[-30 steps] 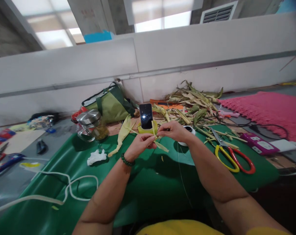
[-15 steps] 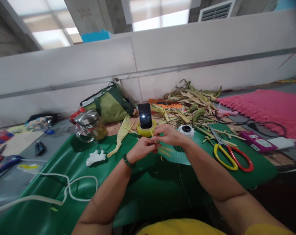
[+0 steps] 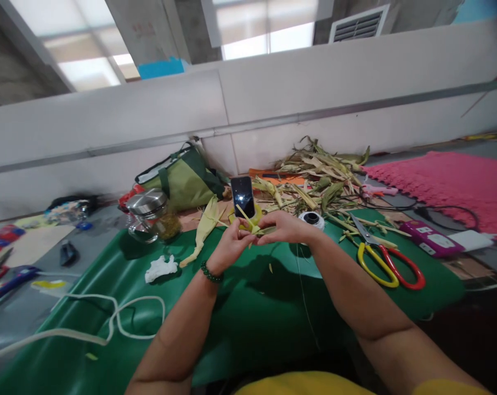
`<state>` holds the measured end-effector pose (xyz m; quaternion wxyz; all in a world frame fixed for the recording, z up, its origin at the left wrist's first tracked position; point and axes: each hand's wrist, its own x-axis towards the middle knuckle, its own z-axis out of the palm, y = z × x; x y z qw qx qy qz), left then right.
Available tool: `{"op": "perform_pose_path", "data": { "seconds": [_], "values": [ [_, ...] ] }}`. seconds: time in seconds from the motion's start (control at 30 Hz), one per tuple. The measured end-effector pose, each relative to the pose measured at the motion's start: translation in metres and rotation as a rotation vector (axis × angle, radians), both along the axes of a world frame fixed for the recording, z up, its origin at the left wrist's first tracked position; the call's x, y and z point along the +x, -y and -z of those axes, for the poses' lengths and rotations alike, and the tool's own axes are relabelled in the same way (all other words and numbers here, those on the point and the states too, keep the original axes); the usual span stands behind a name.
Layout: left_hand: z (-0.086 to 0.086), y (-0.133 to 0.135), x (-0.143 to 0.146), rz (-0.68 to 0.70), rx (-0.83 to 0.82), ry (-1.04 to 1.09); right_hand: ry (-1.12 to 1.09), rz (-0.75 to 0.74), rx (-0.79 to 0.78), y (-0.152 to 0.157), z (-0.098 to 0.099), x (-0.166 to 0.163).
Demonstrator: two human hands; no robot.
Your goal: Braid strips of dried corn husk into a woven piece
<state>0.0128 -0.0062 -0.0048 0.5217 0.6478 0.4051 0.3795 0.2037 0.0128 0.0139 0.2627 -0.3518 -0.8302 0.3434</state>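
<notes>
Both hands meet above the green mat point(image 3: 248, 307), in front of an upright phone point(image 3: 242, 196) on a yellow stand. My left hand point(image 3: 229, 245), with a dark bead bracelet at the wrist, pinches thin pale-green husk strips point(image 3: 248, 220). My right hand point(image 3: 284, 227) pinches the same strips from the right side. The strips stick out between the fingertips, one slanting up to the left. A thin thread point(image 3: 301, 285) hangs down below my right wrist. A white thread spool point(image 3: 312, 219) sits just behind my right hand.
A pile of corn husks point(image 3: 318, 175) lies at the back. Scissors with yellow and red handles point(image 3: 386, 263) lie right, near a pink mat point(image 3: 450, 184) and a purple power strip point(image 3: 431, 238). Left are a glass jar point(image 3: 150, 214), green bag point(image 3: 182, 174), crumpled tissue point(image 3: 160, 267) and white cord point(image 3: 108, 323).
My hands have stayed together in front of the phone, turning the husk strips; a strip that hung down to the right now points up and left.
</notes>
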Motion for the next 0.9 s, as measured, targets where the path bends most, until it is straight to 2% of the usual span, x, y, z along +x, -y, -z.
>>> {"op": "perform_pose_path", "data": {
  "seconds": [0.2,0.37,0.57,0.77,0.9],
  "values": [
    [-0.001,0.006,0.002,0.154,-0.076,-0.011,-0.024,-0.198,-0.181,-0.001,0.0,-0.002],
    [-0.008,0.01,-0.002,0.223,-0.099,-0.002,-0.177,-0.178,-0.27,-0.003,0.003,-0.002],
    [-0.014,0.01,-0.01,0.256,-0.099,-0.065,-0.225,-0.152,-0.318,-0.006,0.006,-0.001],
    [-0.012,0.009,-0.01,0.25,-0.084,-0.076,-0.152,-0.3,-0.314,-0.005,0.005,-0.001],
    [-0.01,0.008,-0.01,0.266,-0.091,-0.036,-0.219,-0.315,-0.32,-0.003,0.004,-0.002]
  ]
}}
